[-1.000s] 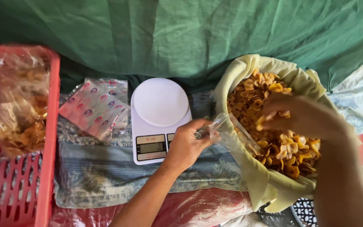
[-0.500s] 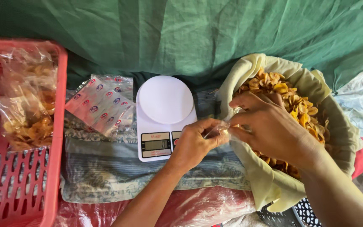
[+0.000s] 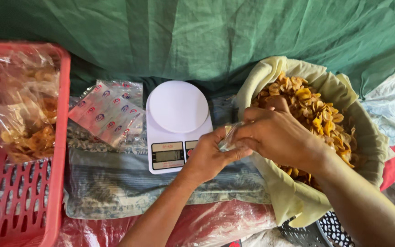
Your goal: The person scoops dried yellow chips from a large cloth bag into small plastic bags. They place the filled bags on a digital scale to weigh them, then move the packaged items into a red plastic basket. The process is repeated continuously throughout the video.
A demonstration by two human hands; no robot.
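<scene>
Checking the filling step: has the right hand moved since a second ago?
Yes. The right hand came off the yellow chips in the cloth-lined basket, leftward toward the white scale, meeting the left hand at the clear plastic bag.

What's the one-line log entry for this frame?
hands: left + right both grip clear bag | beside: scale, chips

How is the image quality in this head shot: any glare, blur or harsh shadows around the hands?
Head view: soft, even daylight, no harsh shadows; the left hand and right hand are sharp, with little motion blur; mild glare on the small clear plastic bag they pinch and on the round white digital kitchen scale.
</scene>
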